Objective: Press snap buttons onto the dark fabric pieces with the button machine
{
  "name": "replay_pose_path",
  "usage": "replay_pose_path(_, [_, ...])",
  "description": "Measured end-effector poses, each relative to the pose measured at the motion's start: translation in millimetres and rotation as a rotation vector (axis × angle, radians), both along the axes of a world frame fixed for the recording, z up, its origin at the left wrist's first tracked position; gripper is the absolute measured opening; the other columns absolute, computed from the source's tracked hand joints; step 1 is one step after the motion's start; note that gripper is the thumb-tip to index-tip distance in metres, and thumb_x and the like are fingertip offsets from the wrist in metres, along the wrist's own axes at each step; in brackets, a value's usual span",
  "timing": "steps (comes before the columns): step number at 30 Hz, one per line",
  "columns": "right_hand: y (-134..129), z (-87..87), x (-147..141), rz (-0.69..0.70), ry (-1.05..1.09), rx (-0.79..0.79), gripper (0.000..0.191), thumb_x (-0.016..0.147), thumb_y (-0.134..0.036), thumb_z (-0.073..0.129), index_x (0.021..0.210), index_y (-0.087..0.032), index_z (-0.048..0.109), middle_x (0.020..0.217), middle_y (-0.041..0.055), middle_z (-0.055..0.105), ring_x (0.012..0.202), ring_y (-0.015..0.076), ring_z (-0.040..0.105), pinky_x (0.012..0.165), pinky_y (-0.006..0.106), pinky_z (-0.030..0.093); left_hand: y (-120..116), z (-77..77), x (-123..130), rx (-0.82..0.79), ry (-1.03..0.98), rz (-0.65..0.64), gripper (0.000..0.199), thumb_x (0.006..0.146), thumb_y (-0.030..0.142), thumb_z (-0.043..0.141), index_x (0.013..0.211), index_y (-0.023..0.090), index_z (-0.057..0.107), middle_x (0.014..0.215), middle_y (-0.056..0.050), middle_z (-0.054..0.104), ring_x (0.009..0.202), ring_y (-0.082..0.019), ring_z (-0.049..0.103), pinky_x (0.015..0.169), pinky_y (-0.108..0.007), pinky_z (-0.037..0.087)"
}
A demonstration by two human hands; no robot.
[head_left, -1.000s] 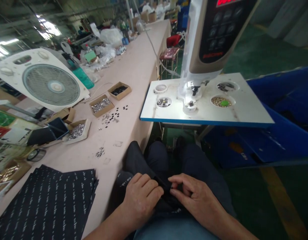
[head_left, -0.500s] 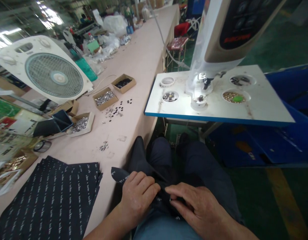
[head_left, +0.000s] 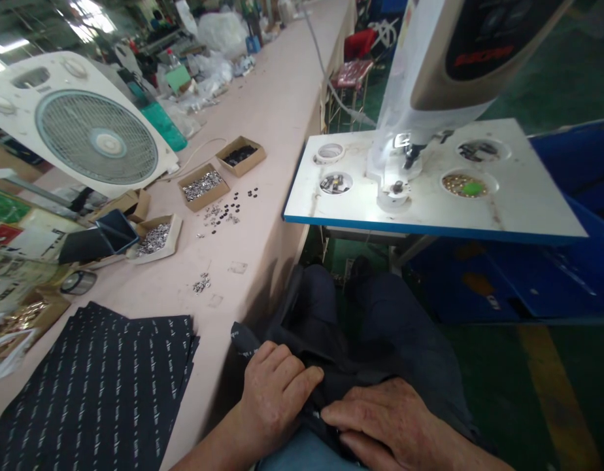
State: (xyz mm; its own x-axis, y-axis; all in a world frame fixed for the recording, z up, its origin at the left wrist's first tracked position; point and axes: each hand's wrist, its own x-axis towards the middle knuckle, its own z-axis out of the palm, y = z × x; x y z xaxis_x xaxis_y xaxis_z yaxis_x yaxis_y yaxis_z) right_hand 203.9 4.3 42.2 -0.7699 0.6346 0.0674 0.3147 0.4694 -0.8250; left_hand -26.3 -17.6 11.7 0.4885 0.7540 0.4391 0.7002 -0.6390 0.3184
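Observation:
Dark cloth with small white lettering point(head_left: 306, 333) lies bunched across my lap. My left hand point(head_left: 278, 392) is closed on the cloth, thumb on top, and a printed flap of it sticks out past the knuckles. My right hand point(head_left: 380, 422) is pressed on the same cloth just to the right, its fingers closed on it. A small shiny spot shows by the right fingertips; I cannot make out what it is. To the left, a stack of dark printed fabric pieces point(head_left: 91, 386) rests on the table point(head_left: 253, 216).
A snap-fastening machine point(head_left: 404, 157) stands on a white board point(head_left: 341, 212) ahead right. Boxes of metal snap parts point(head_left: 202, 186) and black parts point(head_left: 240, 156) sit on the table, with loose parts point(head_left: 201, 282) nearby. A box fan point(head_left: 106, 140) leans at the left.
My right hand has moved down and closer to the left hand, its fingers pressing lower on the cloth. The cloth on my lap has shifted right. The view has shifted slightly.

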Motion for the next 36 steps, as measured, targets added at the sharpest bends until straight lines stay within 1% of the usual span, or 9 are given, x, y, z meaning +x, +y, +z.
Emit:
replay_pose_path(5, [1,-2.9,1,-0.082,0.127,0.055,0.026,0.087,-0.013,0.065,0.106,-0.031,0.067,0.084,-0.0049,0.078,0.074,0.0142,0.074,0.07,0.025,0.055,-5,5.7,-4,0.051,-0.043,-0.042,0.017,0.092,0.011,0.053,0.103,0.014,0.065,0.073,-0.003,0.061,0.069,-0.016,0.047,0.066,-0.033,0.032])
replay_pose_path(9, [6,-6.2,6,-0.339,0.222,0.125,0.025,0.088,-0.016,0.066,0.106,-0.033,0.066,0.08,-0.0025,0.076,0.072,0.0172,0.072,0.068,0.03,0.058,-10,7.2,-4,0.051,-0.081,-0.069,0.019,0.087,0.009,0.059,0.103,0.014,0.067,0.084,-0.005,0.066,0.078,-0.017,0.053,0.072,-0.034,0.04])
replay_pose_path(11, [6,-2.1,10,-0.478,0.214,0.173,0.026,0.088,-0.017,0.066,0.108,-0.034,0.065,0.086,-0.0002,0.076,0.079,0.0196,0.073,0.072,0.033,0.059,-6,7.9,-1,-0.051,-0.106,-0.01,0.019,0.082,0.007,0.058,0.098,0.015,0.066,0.096,-0.008,0.069,0.091,-0.021,0.057,0.081,-0.037,0.044])
replay_pose_path(13, [5,6.0,13,-0.51,0.192,0.248,0.026,0.088,-0.017,0.067,0.108,-0.034,0.065,0.091,0.0013,0.077,0.087,0.0224,0.074,0.079,0.037,0.06,8,10.5,3,-0.268,-0.123,0.103,0.021,0.076,0.006,0.058,0.092,0.017,0.066,0.097,-0.006,0.07,0.093,-0.021,0.058,0.081,-0.035,0.044])
replay_pose_path(16, [9,15.8,9,-0.41,0.182,0.392,0.031,0.085,-0.015,0.071,0.109,-0.033,0.066,0.094,0.0002,0.079,0.101,0.0249,0.073,0.093,0.043,0.057,44,20.0,7,-0.812,-0.168,0.217,0.012,0.072,0.012,0.064,0.082,0.018,0.068,0.074,0.002,0.064,0.07,-0.014,0.055,0.062,-0.026,0.037])
replay_pose_path(19, [31,9.5,-6,-0.376,0.204,0.515,0.031,0.086,-0.013,0.069,0.111,-0.032,0.068,0.097,-0.0002,0.079,0.106,0.0248,0.072,0.104,0.048,0.051,80,32.8,8,-1.36,-0.407,0.079,0.015,0.07,0.026,0.075,0.074,0.013,0.067,0.065,0.005,0.059,0.062,-0.009,0.05,0.058,-0.022,0.035])
replay_pose_path(23, [71,-13.9,-23,-0.486,0.191,0.417,0.021,0.093,-0.015,0.059,0.109,-0.025,0.069,0.099,0.005,0.076,0.092,0.02,0.072,0.086,0.036,0.059,102,39.6,10,-1.717,-0.783,0.06,0.029,0.063,0.029,0.083,0.082,0.01,0.073,0.076,-0.001,0.069,0.066,-0.011,0.06,0.07,-0.024,0.048])
replay_pose_path(30, [82,-25.9,-22,-0.456,0.21,0.328,0.02,0.095,-0.015,0.056,0.109,-0.023,0.068,0.097,0.0054,0.071,0.091,0.0181,0.068,0.082,0.031,0.057,94,22.8,5,-1.807,-0.956,0.143,0.041,0.06,0.036,0.09,0.086,0.009,0.075,0.079,-0.006,0.074,0.066,-0.012,0.066,0.068,-0.023,0.054])
replay_pose_path(36, [96,-19.8,-29,-0.415,0.21,0.449,0.017,0.096,-0.014,0.057,0.105,-0.022,0.069,0.097,0.0058,0.071,0.092,0.0181,0.068,0.079,0.03,0.057,94,24.0,-7,-1.766,-0.814,-0.069,0.038,0.064,0.03,0.089,0.093,0.012,0.075,0.087,-0.004,0.075,0.072,-0.011,0.067,0.075,-0.022,0.055])
